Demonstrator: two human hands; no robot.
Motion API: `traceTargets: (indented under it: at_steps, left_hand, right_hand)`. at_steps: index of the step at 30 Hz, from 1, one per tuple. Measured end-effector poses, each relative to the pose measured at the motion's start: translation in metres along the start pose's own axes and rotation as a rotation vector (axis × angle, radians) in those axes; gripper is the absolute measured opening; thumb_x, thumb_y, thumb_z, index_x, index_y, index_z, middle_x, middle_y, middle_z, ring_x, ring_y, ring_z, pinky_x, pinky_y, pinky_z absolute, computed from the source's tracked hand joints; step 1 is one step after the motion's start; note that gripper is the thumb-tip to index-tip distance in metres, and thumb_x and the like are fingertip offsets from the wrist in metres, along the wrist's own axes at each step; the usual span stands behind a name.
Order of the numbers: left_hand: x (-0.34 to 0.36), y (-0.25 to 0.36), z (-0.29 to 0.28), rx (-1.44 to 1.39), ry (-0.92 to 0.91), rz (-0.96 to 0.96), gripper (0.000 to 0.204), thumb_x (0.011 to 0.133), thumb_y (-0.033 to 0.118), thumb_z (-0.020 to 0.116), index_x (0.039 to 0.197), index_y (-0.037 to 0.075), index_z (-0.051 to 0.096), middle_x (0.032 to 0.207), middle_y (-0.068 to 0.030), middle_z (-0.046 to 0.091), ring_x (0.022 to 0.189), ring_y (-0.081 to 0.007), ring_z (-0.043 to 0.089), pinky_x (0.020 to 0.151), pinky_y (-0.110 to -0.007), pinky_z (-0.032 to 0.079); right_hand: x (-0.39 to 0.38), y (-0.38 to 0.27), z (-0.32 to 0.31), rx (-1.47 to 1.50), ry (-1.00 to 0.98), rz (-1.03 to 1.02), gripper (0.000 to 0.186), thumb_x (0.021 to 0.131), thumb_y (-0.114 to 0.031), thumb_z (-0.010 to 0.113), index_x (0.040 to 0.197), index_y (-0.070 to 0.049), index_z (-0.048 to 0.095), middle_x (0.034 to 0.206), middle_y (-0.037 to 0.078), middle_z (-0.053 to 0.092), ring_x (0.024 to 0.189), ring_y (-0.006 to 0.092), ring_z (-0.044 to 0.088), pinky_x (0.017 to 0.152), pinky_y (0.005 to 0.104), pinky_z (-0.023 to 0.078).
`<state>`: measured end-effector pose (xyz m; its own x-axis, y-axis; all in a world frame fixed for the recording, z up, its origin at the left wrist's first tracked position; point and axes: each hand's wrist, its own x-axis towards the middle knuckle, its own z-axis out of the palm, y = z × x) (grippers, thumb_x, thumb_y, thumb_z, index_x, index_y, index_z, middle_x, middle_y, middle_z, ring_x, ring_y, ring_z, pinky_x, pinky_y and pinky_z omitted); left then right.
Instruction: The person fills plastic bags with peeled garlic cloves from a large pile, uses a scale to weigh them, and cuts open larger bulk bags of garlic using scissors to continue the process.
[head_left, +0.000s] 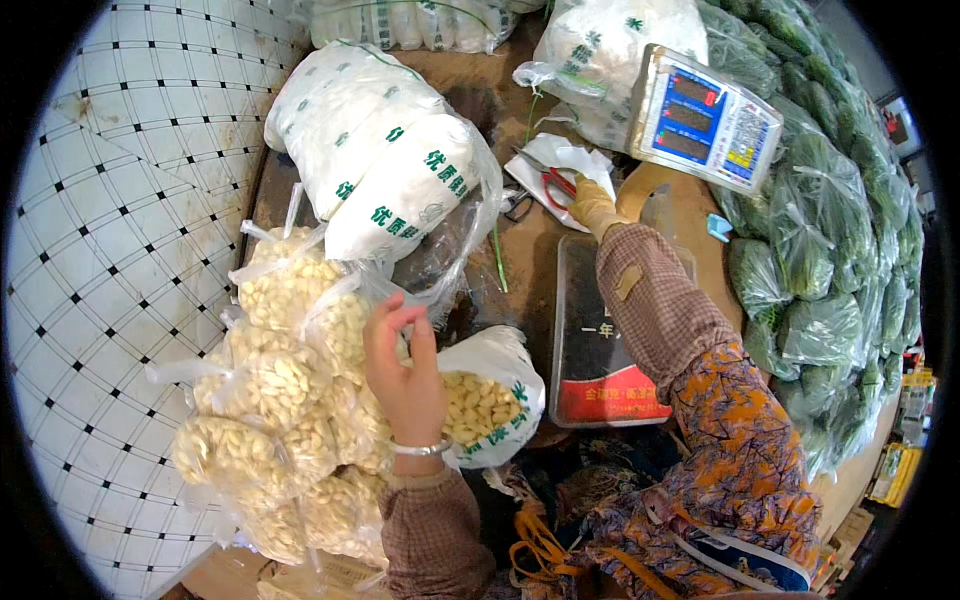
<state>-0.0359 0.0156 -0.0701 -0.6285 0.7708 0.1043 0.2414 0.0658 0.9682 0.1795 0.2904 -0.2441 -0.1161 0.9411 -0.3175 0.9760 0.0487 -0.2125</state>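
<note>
At six o'clock on the desk (520, 270), the left hand (408, 375) is pinching the neck of a clear garlic bag (485, 400), fingers (385, 318) closed on the plastic, probably gathering it shut so the cloves are staying in. At one o'clock the right hand (593, 205) is reaching toward red scissors (558, 186) beside the scale (708, 118); its grip is hidden. More garlic bags (265, 400) are lying at nine o'clock.

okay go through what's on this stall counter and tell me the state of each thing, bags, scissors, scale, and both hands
open white bag of peeled garlic: mouth open, garlic showing
clear garlic bags: filled, piled together
large white sacks: full, lying stacked
red-handled scissors: lying on the counter
scale: tilted, display facing up
bags of greens: packed, stacked
left hand: gripping the open bag's edge
right hand: reaching at the scissors, grip unclear
</note>
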Motion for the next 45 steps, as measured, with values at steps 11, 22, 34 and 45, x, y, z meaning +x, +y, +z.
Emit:
traceTargets:
  at_steps: [11, 22, 34, 45]
  left_hand:
    - [0.003, -0.006, 0.022, 0.079, -0.115, -0.052, 0.009, 0.076, 0.003, 0.053, 0.085, 0.003, 0.055, 0.105, -0.0141, 0.051, 0.1, -0.0246, 0.047, 0.086, -0.033, 0.035]
    - [-0.001, -0.001, 0.028, 0.104, -0.134, -0.063, 0.009, 0.076, 0.003, 0.054, 0.085, 0.002, 0.056, 0.104, -0.0144, 0.05, 0.099, -0.0236, 0.047, 0.084, -0.032, 0.036]
    - [0.0, -0.006, 0.025, 0.113, -0.235, -0.005, 0.013, 0.08, 0.0, 0.05, 0.092, 0.001, 0.053, 0.112, -0.0098, 0.044, 0.092, -0.011, 0.047, 0.079, -0.023, 0.038]
    - [-0.032, -0.007, 0.062, -0.28, -0.502, -0.427, 0.033, 0.085, 0.023, 0.05, 0.11, 0.001, 0.046, 0.097, -0.0041, 0.053, 0.09, -0.0113, 0.05, 0.076, -0.025, 0.043]
  right_hand:
    - [0.024, -0.008, 0.005, 0.038, -0.105, 0.142, 0.044, 0.07, -0.03, 0.058, 0.105, -0.004, 0.053, 0.101, 0.017, 0.057, 0.097, 0.0271, 0.054, 0.079, 0.0331, 0.043]
    - [0.03, 0.006, 0.012, -0.142, 0.273, -0.349, 0.034, 0.072, -0.03, 0.056, 0.092, -0.003, 0.059, 0.097, 0.016, 0.058, 0.09, 0.0292, 0.056, 0.076, 0.0359, 0.044]
    - [0.001, -0.002, -0.022, -0.139, 0.407, -0.409, 0.02, 0.072, -0.025, 0.054, 0.076, -0.006, 0.057, 0.082, 0.011, 0.056, 0.08, 0.0311, 0.052, 0.068, 0.0387, 0.043]
    - [-0.192, -0.061, -0.051, 0.601, 0.42, -0.831, 0.029, 0.067, -0.016, 0.067, 0.086, -0.002, 0.049, 0.087, 0.012, 0.048, 0.08, 0.0246, 0.047, 0.071, 0.0322, 0.039]
